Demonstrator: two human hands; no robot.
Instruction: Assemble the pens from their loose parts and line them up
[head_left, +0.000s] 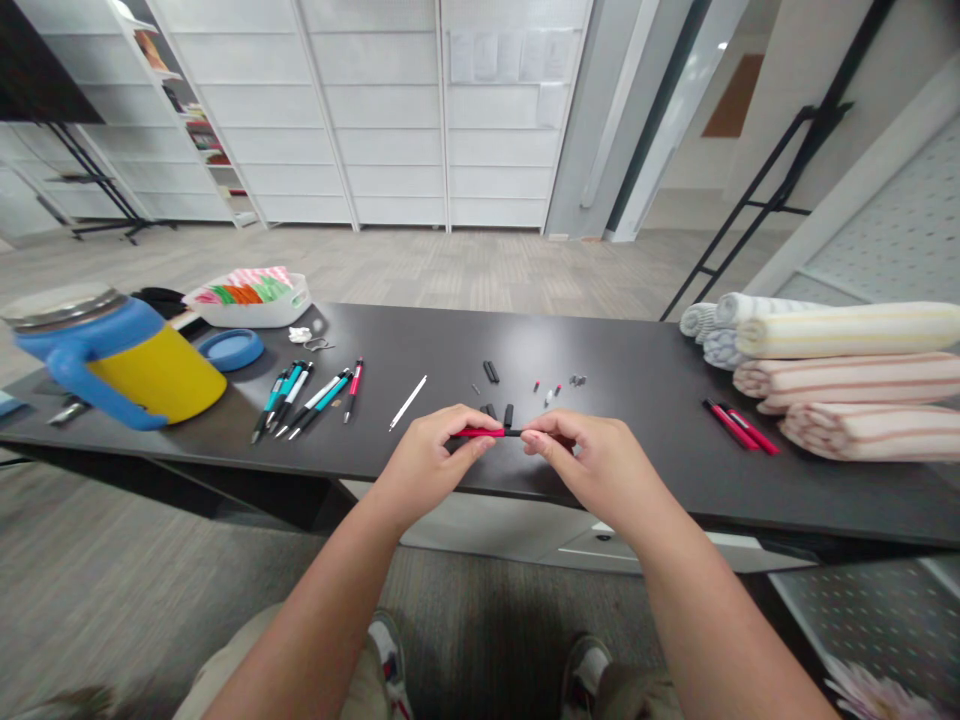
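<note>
Above the front part of the dark table, my left hand (426, 458) pinches a red pen barrel (478, 432) between thumb and fingers. My right hand (592, 450) is closed on the black piece (513, 433) at the barrel's right end; its fingertips hide part of it. The two parts lie in one line, and I cannot tell how firmly they are joined. Just beyond my hands lie black pen pieces (490, 372), small red-tipped parts (558, 388) and tiny metal bits (577, 380), perhaps springs. A thin white refill (407, 403) rests left of them.
Several assembled pens (304, 400) lie to the left, near a blue-yellow mug (161, 365), a blue lid (231, 349) and a white basket (255, 310) of colourful packets. On the right are two red pens (742, 427) beside rolled striped cloths (847, 380). The table (645, 480) has a front edge below my hands.
</note>
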